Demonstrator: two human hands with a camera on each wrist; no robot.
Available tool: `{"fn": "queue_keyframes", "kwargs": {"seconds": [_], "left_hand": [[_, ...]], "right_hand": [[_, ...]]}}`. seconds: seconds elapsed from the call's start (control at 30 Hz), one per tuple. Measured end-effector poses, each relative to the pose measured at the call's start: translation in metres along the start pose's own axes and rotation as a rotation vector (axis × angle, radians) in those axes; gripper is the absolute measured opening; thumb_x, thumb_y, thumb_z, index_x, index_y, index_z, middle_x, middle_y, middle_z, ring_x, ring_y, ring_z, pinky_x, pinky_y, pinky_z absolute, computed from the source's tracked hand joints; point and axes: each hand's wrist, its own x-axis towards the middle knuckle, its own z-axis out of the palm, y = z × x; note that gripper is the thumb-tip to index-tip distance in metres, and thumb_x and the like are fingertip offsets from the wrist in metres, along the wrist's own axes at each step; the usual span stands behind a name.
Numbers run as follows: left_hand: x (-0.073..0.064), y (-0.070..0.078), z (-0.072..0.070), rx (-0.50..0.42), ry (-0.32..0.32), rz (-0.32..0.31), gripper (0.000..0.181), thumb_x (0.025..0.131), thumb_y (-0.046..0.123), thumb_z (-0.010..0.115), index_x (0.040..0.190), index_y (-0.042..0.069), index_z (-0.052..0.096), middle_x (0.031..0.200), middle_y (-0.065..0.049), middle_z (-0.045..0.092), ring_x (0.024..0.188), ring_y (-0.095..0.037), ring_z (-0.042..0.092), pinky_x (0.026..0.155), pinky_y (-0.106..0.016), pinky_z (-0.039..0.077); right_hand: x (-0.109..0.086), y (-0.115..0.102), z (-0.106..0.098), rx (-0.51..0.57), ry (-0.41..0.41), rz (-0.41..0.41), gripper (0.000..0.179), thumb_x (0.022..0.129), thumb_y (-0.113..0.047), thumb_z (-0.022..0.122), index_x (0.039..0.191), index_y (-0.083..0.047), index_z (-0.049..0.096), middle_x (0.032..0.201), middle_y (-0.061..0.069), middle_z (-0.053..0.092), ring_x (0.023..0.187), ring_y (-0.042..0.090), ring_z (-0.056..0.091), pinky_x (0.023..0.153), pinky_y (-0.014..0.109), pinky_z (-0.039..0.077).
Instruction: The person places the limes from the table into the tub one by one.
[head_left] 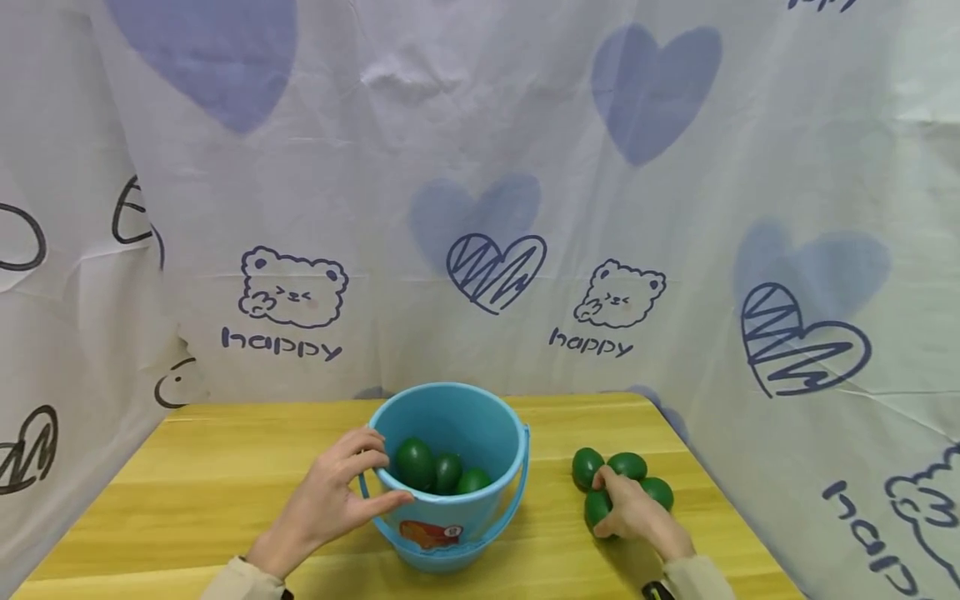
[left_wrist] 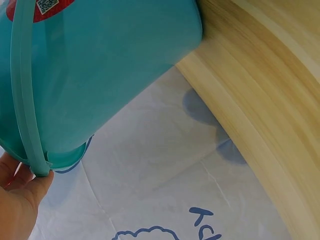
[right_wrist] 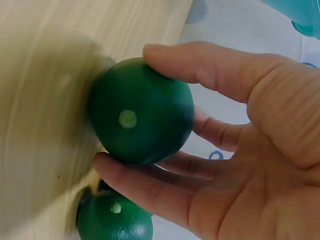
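A light blue bucket [head_left: 450, 500] stands upright on the table with three dark green avocados [head_left: 415, 463] visible inside. My left hand [head_left: 341, 483] grips its left rim near the handle joint, the fingers over the edge and the thumb along the outside. In the left wrist view, fingertips show at the bucket's handle end [left_wrist: 41, 167]. To the right of the bucket, my right hand [head_left: 637, 512] holds an avocado [right_wrist: 142, 112] between thumb and fingers, low at the tabletop. Another avocado [right_wrist: 115, 217] lies just beside those fingers; others [head_left: 627, 465] sit close around the hand.
The wood-grain table [head_left: 247, 467] reaches back to a white curtain [head_left: 420, 333] printed with hearts and bears. More of this cloth hangs along the left and right sides. The bucket's handle [head_left: 517, 500] hangs down over its front and right side.
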Motion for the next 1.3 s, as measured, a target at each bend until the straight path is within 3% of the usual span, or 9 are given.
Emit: {"fn": "queue_keyframes", "kwargs": {"seconds": [0.23, 0.37, 0.63, 0.9, 1.0, 1.1, 1.3], "left_hand": [[0.001, 0.003, 0.000, 0.006, -0.026, -0.031, 0.037, 0.068, 0.049, 0.086, 0.084, 0.019, 0.071, 0.103, 0.011, 0.062, 0.102, -0.009, 0.058, 0.085, -0.038, 0.060], [-0.001, 0.003, 0.001, 0.009, -0.016, -0.015, 0.036, 0.069, 0.048, 0.086, 0.083, 0.019, 0.070, 0.103, 0.010, 0.062, 0.100, -0.010, 0.059, 0.084, -0.038, 0.060], [0.000, 0.002, 0.000, 0.012, -0.008, -0.014, 0.035, 0.069, 0.047, 0.086, 0.084, 0.019, 0.070, 0.103, 0.010, 0.062, 0.100, -0.010, 0.059, 0.084, -0.038, 0.061], [0.001, 0.002, 0.000, 0.020, -0.001, -0.007, 0.036, 0.069, 0.048, 0.085, 0.082, 0.018, 0.070, 0.102, 0.009, 0.063, 0.098, -0.011, 0.060, 0.082, -0.037, 0.061], [0.001, 0.002, 0.000, 0.021, 0.005, -0.008, 0.035, 0.069, 0.048, 0.085, 0.082, 0.018, 0.070, 0.102, 0.011, 0.062, 0.097, -0.010, 0.060, 0.081, -0.037, 0.061], [0.001, 0.003, 0.000, 0.020, 0.004, -0.011, 0.035, 0.070, 0.048, 0.085, 0.083, 0.019, 0.070, 0.102, 0.012, 0.062, 0.098, -0.009, 0.060, 0.081, -0.036, 0.061], [0.002, 0.003, -0.001, 0.020, 0.011, -0.005, 0.035, 0.070, 0.048, 0.085, 0.083, 0.019, 0.070, 0.102, 0.012, 0.062, 0.097, -0.010, 0.060, 0.081, -0.037, 0.061]], "right_hand": [[0.003, -0.001, 0.001, 0.006, -0.087, -0.010, 0.050, 0.071, 0.001, 0.079, 0.109, -0.011, 0.049, 0.106, 0.010, 0.053, 0.096, 0.026, 0.051, 0.080, 0.044, 0.048], [0.003, -0.004, 0.000, 0.017, -0.105, -0.020, 0.049, 0.071, -0.001, 0.080, 0.107, -0.013, 0.049, 0.104, 0.008, 0.051, 0.092, 0.025, 0.046, 0.074, 0.041, 0.043], [0.009, -0.002, -0.003, 0.124, -0.042, -0.037, 0.049, 0.069, -0.004, 0.079, 0.109, -0.014, 0.053, 0.120, 0.019, 0.056, 0.099, 0.030, 0.053, 0.066, 0.038, 0.041], [0.012, -0.007, -0.005, 0.194, 0.043, -0.001, 0.045, 0.074, -0.008, 0.076, 0.114, -0.018, 0.058, 0.119, 0.018, 0.058, 0.080, 0.026, 0.056, 0.062, 0.034, 0.045], [0.012, -0.009, -0.003, 0.263, 0.090, 0.010, 0.044, 0.076, -0.010, 0.076, 0.116, -0.022, 0.061, 0.115, 0.014, 0.061, 0.081, 0.024, 0.057, 0.062, 0.033, 0.047], [0.014, -0.010, -0.001, 0.404, 0.134, 0.010, 0.043, 0.078, -0.011, 0.074, 0.118, -0.023, 0.063, 0.114, 0.013, 0.062, 0.082, 0.025, 0.057, 0.061, 0.035, 0.050], [0.019, -0.013, -0.003, 0.638, 0.211, -0.022, 0.043, 0.084, -0.013, 0.075, 0.125, -0.014, 0.063, 0.127, 0.020, 0.056, 0.097, 0.028, 0.062, 0.073, 0.041, 0.061]]}}
